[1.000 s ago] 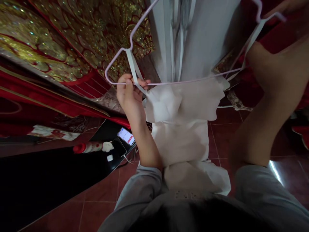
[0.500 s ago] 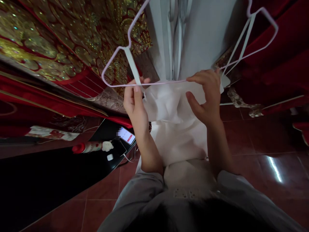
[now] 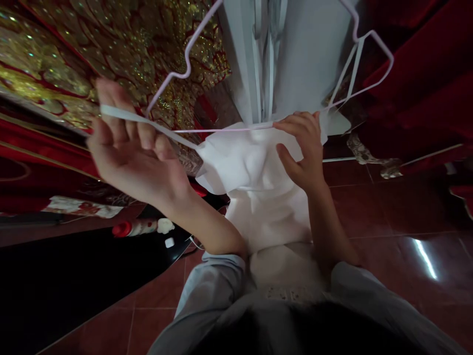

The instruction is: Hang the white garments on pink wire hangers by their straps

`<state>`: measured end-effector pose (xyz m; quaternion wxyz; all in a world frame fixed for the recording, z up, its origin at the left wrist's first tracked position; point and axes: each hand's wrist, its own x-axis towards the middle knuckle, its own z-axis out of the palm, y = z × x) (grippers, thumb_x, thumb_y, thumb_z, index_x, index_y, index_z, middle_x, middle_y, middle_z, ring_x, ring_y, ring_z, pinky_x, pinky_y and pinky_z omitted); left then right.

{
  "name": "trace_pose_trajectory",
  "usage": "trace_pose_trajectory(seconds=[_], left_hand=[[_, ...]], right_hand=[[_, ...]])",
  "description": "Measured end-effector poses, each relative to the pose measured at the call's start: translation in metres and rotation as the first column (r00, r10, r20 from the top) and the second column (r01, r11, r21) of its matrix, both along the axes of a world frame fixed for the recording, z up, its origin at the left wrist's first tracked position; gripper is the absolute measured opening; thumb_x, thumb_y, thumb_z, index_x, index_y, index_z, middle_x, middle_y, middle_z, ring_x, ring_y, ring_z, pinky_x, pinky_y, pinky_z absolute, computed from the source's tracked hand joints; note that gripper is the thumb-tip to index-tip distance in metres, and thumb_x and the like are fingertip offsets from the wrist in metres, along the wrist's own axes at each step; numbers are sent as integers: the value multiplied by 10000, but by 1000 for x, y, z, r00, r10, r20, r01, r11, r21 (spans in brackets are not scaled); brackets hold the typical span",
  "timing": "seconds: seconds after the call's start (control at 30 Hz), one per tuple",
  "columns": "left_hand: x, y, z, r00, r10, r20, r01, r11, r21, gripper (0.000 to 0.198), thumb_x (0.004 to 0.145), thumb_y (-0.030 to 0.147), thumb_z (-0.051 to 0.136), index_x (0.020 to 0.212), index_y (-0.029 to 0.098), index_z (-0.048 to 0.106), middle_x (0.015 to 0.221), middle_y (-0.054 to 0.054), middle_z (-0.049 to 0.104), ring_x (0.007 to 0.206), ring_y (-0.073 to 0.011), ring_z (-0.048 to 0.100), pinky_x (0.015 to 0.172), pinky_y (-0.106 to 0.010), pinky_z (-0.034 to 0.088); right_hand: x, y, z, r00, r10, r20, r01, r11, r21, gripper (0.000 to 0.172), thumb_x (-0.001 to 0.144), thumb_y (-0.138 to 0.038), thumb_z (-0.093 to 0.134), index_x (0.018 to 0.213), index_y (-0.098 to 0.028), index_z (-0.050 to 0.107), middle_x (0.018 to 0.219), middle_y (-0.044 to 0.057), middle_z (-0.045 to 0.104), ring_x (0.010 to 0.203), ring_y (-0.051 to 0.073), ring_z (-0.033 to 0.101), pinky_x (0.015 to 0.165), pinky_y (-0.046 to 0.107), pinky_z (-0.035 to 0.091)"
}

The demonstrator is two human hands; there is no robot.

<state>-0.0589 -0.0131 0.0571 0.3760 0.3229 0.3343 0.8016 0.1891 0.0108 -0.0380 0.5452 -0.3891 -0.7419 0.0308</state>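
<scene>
A thin pink hanger (image 3: pixel 229 130) spans the upper middle, with a notch on each shoulder; its top is out of view. White fabric (image 3: pixel 236 162) with narrow straps hangs below its lower bar. My left hand (image 3: pixel 144 158), palm up, has a white strap (image 3: pixel 166 132) pulled taut across its fingers and gripped near the thumb, outside the hanger's left end. My right hand (image 3: pixel 305 150) lies against the bar's right part, fingers stretched along it and the thumb apart in front of the fabric. Another white strap (image 3: pixel 342 74) loops over the right shoulder.
Gold-sequinned red garments (image 3: pixel 155 44) crowd the left, dark red cloth (image 3: pixel 417 93) the right. A black tabletop (image 3: pixel 74 266) at lower left carries a red-capped bottle (image 3: pixel 138 227) and a small white case (image 3: pixel 169 242). Red tiles (image 3: pixel 388 276) cover the floor.
My left hand has left the bar and moved left, drawing the strap off the left shoulder and outward. The hanger's right side has shifted left and down; my right hand stays on the bar.
</scene>
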Motion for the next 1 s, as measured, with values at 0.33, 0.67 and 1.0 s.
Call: trace_pose_trajectory(seconds=[0.33,0.67,1.0], left_hand=[[53,10,-53,986,-123,-110,113,989,-94,244,1070,374,560,1109,219,744,1194,-83,768,599,-129,479,500,-283,320],[63,11,-53,981,-94,-168,87,995,-49,218,1029,464,645,937,268,675,939,-50,732,537,-157,429,516,-330,301],[65,11,-54,982,-123,-141,126,992,12,246,1092,302,535,899,226,667,897,-53,721,482,-125,321,470,-303,274]], right_hand=[[2,-4,11,999,26,26,-24,998,-60,397,960,-356,565,1346,-432,620,1274,27,687,1341,286,586,1309,659,315],[56,23,-17,902,-69,-427,-17,981,-194,390,857,-530,747,1161,-293,693,1133,83,674,1012,224,648,855,404,556],[58,51,-17,848,-100,-520,27,989,-146,507,754,-552,795,1098,-294,525,1066,57,591,884,170,581,762,350,502]])
